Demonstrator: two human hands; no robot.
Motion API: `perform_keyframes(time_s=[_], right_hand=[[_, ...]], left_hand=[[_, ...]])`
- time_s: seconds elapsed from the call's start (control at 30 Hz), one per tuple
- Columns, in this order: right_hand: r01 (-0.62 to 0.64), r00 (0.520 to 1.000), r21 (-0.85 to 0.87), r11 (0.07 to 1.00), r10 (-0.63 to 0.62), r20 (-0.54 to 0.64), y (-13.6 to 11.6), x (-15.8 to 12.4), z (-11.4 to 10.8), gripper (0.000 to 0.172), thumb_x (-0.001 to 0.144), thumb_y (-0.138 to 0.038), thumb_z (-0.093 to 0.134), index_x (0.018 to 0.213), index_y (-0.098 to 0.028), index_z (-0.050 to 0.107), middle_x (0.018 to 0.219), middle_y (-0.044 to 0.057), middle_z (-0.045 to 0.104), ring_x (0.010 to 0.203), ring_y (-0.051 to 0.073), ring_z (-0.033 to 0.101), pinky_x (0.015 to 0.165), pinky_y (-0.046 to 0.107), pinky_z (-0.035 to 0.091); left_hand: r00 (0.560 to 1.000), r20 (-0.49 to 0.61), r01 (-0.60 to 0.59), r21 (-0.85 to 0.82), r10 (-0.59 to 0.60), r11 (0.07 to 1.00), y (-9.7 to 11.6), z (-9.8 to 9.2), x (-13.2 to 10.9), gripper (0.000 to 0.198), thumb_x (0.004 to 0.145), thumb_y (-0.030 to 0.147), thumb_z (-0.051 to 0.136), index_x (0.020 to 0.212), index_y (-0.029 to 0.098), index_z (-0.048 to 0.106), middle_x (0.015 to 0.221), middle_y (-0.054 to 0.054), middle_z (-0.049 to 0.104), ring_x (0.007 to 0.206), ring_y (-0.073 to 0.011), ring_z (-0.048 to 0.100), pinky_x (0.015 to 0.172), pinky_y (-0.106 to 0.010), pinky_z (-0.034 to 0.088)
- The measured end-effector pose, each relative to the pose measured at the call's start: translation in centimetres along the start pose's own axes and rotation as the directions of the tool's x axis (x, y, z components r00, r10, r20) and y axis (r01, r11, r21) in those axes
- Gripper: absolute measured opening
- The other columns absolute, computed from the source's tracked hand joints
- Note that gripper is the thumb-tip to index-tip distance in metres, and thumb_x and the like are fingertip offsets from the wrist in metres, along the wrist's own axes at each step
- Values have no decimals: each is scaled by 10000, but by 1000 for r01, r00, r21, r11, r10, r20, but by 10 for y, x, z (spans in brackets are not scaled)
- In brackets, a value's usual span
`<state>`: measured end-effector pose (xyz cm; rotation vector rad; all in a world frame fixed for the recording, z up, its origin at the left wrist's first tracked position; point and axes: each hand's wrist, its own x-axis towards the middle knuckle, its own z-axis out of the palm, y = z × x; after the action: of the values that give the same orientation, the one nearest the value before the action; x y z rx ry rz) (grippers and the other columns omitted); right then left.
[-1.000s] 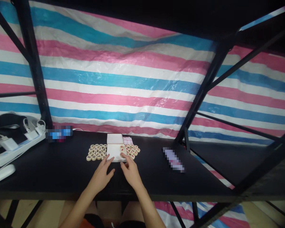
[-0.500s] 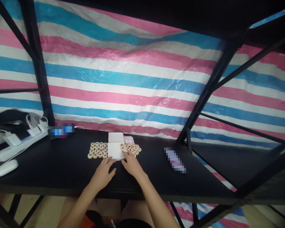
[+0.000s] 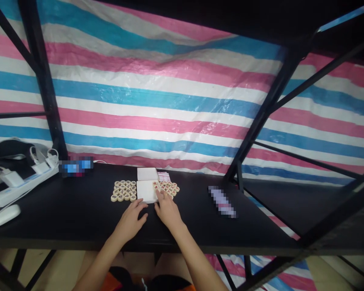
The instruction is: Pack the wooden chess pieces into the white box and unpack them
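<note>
An open white box [image 3: 144, 191] lies on the black table [image 3: 87, 210], with a second white box part [image 3: 147, 173] behind it. Round pieces with red characters [image 3: 155, 184] show at the box's right side. My right hand [image 3: 169, 208] has its fingertips at the box's right front, over the pieces there; whether it grips one is hidden. My left hand [image 3: 131, 218] rests at the box's front edge, fingers apart, holding nothing. Pieces with black characters [image 3: 123, 190] stand in rows left of the box. More red-marked pieces [image 3: 172, 188] lie to its right.
A pinkish paper [image 3: 164, 177] lies behind the red pieces. A blurred-out object [image 3: 222, 202] is on the right. At the left are a power strip [image 3: 26, 184], a white device [image 3: 6, 215] and another blurred-out object [image 3: 75, 166]. Black frame posts flank the table.
The view has shifted slightly. My right hand's fingers have moved a little at the box's right side; my left hand has stayed at its front edge.
</note>
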<state>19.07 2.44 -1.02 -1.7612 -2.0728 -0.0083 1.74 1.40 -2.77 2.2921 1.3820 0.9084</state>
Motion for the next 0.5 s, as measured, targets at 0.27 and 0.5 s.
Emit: perform_keyframes(time_s=[0.27, 0.5], right_hand=[[69, 998, 27, 997, -69, 11, 4, 2, -2, 409, 843, -226, 482, 1246, -162, 520, 1249, 131, 514, 1121, 270, 488, 932, 362, 419], [74, 997, 27, 997, -75, 36, 3, 1, -10, 419, 800, -152, 471, 1211, -190, 544, 1247, 111, 501, 1077, 254, 517, 848, 332, 456]], left_hand=[[1000, 14, 20, 8, -21, 1000, 2, -2, 1, 225, 806, 200, 535, 998, 209, 652, 1273, -96, 537, 1189, -241, 491, 1025, -392, 376], [1000, 6, 22, -7, -22, 1000, 2, -1, 0, 225, 807, 203, 536, 1001, 216, 650, 1267, -86, 539, 1181, -236, 495, 1026, -396, 377]])
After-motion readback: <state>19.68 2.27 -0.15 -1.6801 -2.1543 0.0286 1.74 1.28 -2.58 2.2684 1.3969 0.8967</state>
